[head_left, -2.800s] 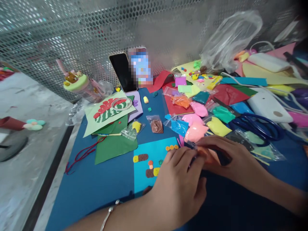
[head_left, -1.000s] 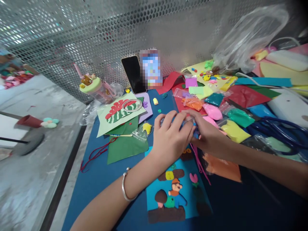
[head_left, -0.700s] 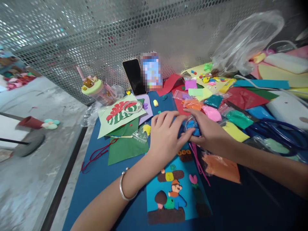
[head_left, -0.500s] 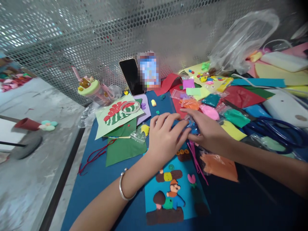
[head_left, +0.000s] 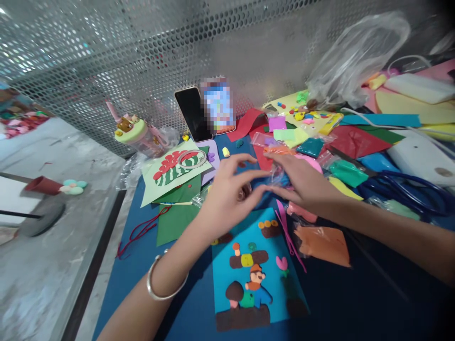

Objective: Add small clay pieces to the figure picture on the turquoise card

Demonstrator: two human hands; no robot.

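My left hand (head_left: 227, 201) hovers over the blue mat (head_left: 142, 279) with fingers spread, thumb and forefinger apart, holding nothing. My right hand (head_left: 307, 182) meets it from the right and pinches a small clear bag (head_left: 277, 175) between thumb and fingers. Just below both hands lies a cyan card (head_left: 227, 279) with a clay figure picture. A pink stick tool (head_left: 288, 232), a pink clay bag (head_left: 302, 213) and an orange clay bag (head_left: 322, 239) lie under my right wrist.
Several bags of coloured clay (head_left: 346, 171) and paper sheets crowd the right side with blue scissors (head_left: 405, 189). Two phones (head_left: 194, 113) lean on the perforated metal wall. A lidded cup (head_left: 137, 130), a watermelon card (head_left: 170, 168), green paper (head_left: 174, 222) and red string (head_left: 138, 232) lie left.
Both hands moved from the near orange bag up to a bag of blue clay. Now my left hand has let go and spread its fingers, while the right keeps the clear bag.
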